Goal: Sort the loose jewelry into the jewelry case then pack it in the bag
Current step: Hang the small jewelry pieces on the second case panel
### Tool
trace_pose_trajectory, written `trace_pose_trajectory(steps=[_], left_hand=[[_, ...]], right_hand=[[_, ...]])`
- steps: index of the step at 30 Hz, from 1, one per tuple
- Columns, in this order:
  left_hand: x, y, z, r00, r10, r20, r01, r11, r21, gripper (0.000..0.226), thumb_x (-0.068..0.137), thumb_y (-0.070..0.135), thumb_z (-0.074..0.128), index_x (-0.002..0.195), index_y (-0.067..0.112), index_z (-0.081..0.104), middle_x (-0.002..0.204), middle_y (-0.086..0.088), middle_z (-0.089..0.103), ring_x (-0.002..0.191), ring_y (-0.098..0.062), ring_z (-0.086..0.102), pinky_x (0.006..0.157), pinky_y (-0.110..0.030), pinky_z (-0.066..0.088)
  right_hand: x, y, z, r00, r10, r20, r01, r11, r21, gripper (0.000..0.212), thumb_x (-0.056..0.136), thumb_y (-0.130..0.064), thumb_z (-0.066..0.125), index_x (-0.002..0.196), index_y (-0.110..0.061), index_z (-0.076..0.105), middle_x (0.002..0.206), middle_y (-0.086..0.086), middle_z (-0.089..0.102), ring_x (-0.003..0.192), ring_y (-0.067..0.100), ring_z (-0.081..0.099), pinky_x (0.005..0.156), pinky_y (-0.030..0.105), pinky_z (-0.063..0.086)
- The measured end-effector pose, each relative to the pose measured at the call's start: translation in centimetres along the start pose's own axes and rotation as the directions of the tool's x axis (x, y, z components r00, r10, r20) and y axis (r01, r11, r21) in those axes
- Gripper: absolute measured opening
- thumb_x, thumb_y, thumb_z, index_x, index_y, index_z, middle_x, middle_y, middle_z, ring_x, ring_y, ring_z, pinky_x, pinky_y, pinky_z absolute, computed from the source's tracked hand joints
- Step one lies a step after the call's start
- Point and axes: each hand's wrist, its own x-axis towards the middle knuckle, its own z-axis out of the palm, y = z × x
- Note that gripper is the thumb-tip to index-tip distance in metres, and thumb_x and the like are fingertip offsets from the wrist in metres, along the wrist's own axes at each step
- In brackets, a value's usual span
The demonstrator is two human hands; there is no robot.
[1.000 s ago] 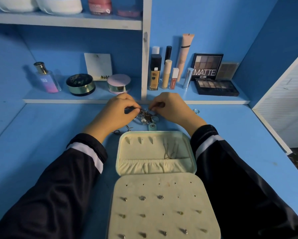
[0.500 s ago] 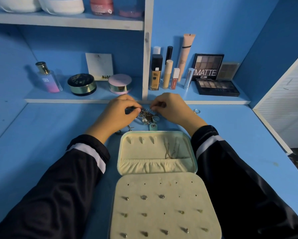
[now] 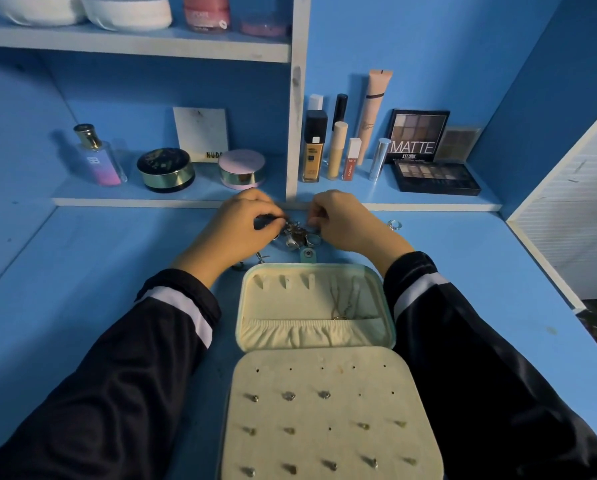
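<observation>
- Narrow grip on both sides: left hand and right hand curled, fingertips pinched into the loose jewelry from opposite sides, probably to tease one piece out of the tangle. Too small to tell which piece.
- Heaped at upper centre of the frame on the blue surface, just above the jewelry case, so only a short carry down for each freed piece.
- Laid fully open and flat between the two sleeves, hinge across the middle, snap tab pointing up toward the heap. Likely kept so to leave both halves reachable with no spare hand needed.
- Upper half: thin chains hung at right, ends tucked into the elastic pocket. Three tabs at left bare, so seemingly room for more necklaces.
- Lower half: earring panel with studs pushed through many holes, top row and a few others unfilled.
- Apart from the heap: a ring just right of the right hand, and small bits below the left hand, near the case's upper left corner. Presumably to be gathered too.
- No bag in view. Sorting judged partway, packing not yet begun.
</observation>
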Motion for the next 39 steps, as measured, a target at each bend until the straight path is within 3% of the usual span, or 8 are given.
trace_pose_trajectory(steps=[3, 8, 13, 19, 25, 29, 33, 39], left_hand=[[0.1, 0.3, 0.0, 1.000, 0.011, -0.021, -0.011, 1.000, -0.017, 0.013, 0.089, 0.018, 0.070, 0.100, 0.014, 0.076, 0.103, 0.001, 0.061, 0.097, -0.010, 0.058, 0.083, -0.001, 0.035], [0.5, 1.6, -0.4, 0.999, 0.026, -0.031, -0.029, 0.994, -0.107, 0.017, 0.089, 0.025, 0.071, 0.102, 0.015, 0.075, 0.101, 0.003, 0.068, 0.093, -0.010, 0.061, 0.074, -0.005, 0.037], [0.5, 2.7, -0.5, 0.999, -0.027, 0.019, 0.031, 0.956, -0.291, 0.016, 0.090, 0.022, 0.070, 0.105, 0.022, 0.074, 0.099, 0.011, 0.072, 0.091, -0.001, 0.064, 0.079, -0.011, 0.045], [0.5, 3.4, -0.5, 0.995, -0.082, 0.060, 0.100, 0.901, -0.422, 0.013, 0.090, 0.018, 0.070, 0.090, 0.031, 0.070, 0.089, 0.013, 0.072, 0.082, -0.004, 0.064, 0.075, -0.013, 0.047], [0.5, 3.9, -1.1, 0.995, -0.088, 0.049, 0.101, 0.858, -0.503, 0.010, 0.093, 0.018, 0.066, 0.092, 0.027, 0.069, 0.095, 0.004, 0.074, 0.095, -0.015, 0.068, 0.091, -0.031, 0.053], [0.6, 4.4, -1.9, 0.995, -0.101, -0.022, 0.075, 0.848, -0.524, 0.005, 0.093, 0.018, 0.065, 0.094, 0.021, 0.069, 0.092, 0.004, 0.074, 0.092, -0.015, 0.068, 0.086, -0.027, 0.051], [0.7, 5.3, -2.8, 0.993, -0.086, -0.076, 0.032, 0.841, -0.540, 0.006, 0.095, 0.013, 0.063, 0.095, 0.018, 0.066, 0.088, 0.009, 0.071, 0.083, 0.004, 0.065, 0.078, -0.010, 0.047], [0.7, 5.7, -3.5, 0.991, -0.082, -0.104, 0.011, 0.834, -0.551, 0.006, 0.096, 0.012, 0.060, 0.096, 0.014, 0.066, 0.083, -0.002, 0.069, 0.079, -0.005, 0.065, 0.074, -0.017, 0.050]], right_hand=[[-0.3, 0.3, -0.6, 1.000, -0.005, -0.014, 0.006, 0.998, 0.065, 0.013, 0.093, 0.000, 0.049, 0.091, -0.010, 0.057, 0.091, 0.002, 0.055, 0.085, 0.019, 0.048, 0.070, 0.024, 0.035], [-0.9, -0.2, -2.3, 0.995, -0.044, -0.085, 0.063, 0.971, 0.229, 0.014, 0.095, -0.004, 0.050, 0.087, -0.014, 0.056, 0.075, -0.006, 0.056, 0.076, 0.018, 0.052, 0.059, 0.018, 0.040], [-1.8, -1.4, -3.6, 0.987, -0.085, -0.139, 0.134, 0.912, 0.389, 0.011, 0.095, 0.000, 0.050, 0.090, -0.008, 0.056, 0.079, -0.001, 0.064, 0.074, 0.014, 0.054, 0.063, 0.018, 0.043], [-2.2, -1.8, -4.3, 0.974, -0.108, -0.198, 0.197, 0.835, 0.513, 0.010, 0.097, -0.001, 0.048, 0.092, -0.005, 0.055, 0.078, -0.003, 0.062, 0.065, 0.004, 0.052, 0.061, 0.010, 0.040], [-2.5, -1.4, -5.2, 0.967, -0.113, -0.229, 0.223, 0.807, 0.546, 0.011, 0.099, 0.000, 0.045, 0.099, 0.003, 0.055, 0.085, 0.004, 0.064, 0.069, 0.003, 0.055, 0.065, 0.014, 0.043], [-2.7, -1.2, -5.7, 0.965, -0.103, -0.242, 0.229, 0.784, 0.577, 0.013, 0.101, -0.003, 0.044, 0.101, 0.005, 0.054, 0.092, 0.002, 0.069, 0.073, 0.003, 0.060, 0.066, 0.021, 0.046], [-2.9, -1.4, -5.8, 0.969, -0.095, -0.229, 0.226, 0.714, 0.662, 0.010, 0.103, -0.004, 0.041, 0.096, -0.005, 0.048, 0.091, 0.002, 0.070, 0.071, 0.006, 0.061, 0.064, 0.021, 0.046], [-3.0, -1.1, -5.9, 0.973, -0.114, -0.200, 0.220, 0.714, 0.664, 0.013, 0.103, -0.007, 0.040, 0.092, -0.010, 0.047, 0.079, 0.001, 0.067, 0.067, 0.011, 0.054, 0.064, 0.026, 0.041]])
